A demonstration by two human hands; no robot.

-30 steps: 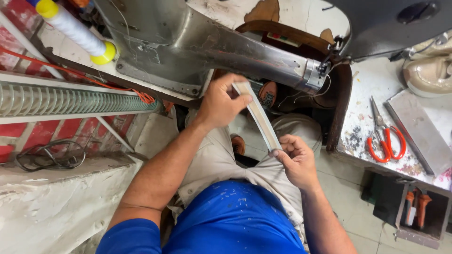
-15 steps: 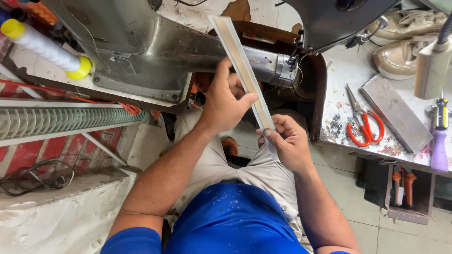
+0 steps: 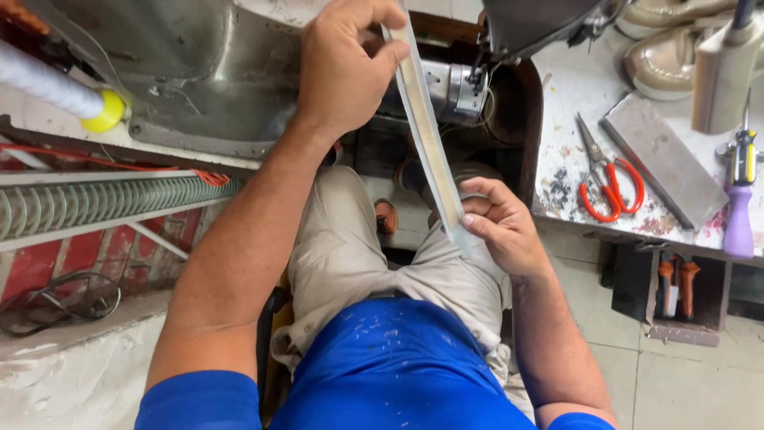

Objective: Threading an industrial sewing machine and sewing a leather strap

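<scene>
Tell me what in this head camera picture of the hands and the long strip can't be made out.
- Long pale flat strip: its top end is cut off by the upper edge of the head view.
- Left hand: the fingertips behind the strip are hidden by it.
- Right hand: its palm is turned away; the strip's lower end is partly covered by the fingers.
- Red-handled scissors: the blade tips are too small to tell if they are shut.

We hold a long strip [image 3: 428, 131] between our hands above our lap, the left hand [image 3: 346, 68] at its upper end, the right hand [image 3: 501, 223] at its lower end. Behind the strip stands a sewing machine [image 3: 454, 87]. To our right, on the surface [image 3: 565, 119], scissors [image 3: 606, 179] lie left of a flat block [image 3: 664, 159], with a screwdriver [image 3: 740, 199] farther right.
</scene>
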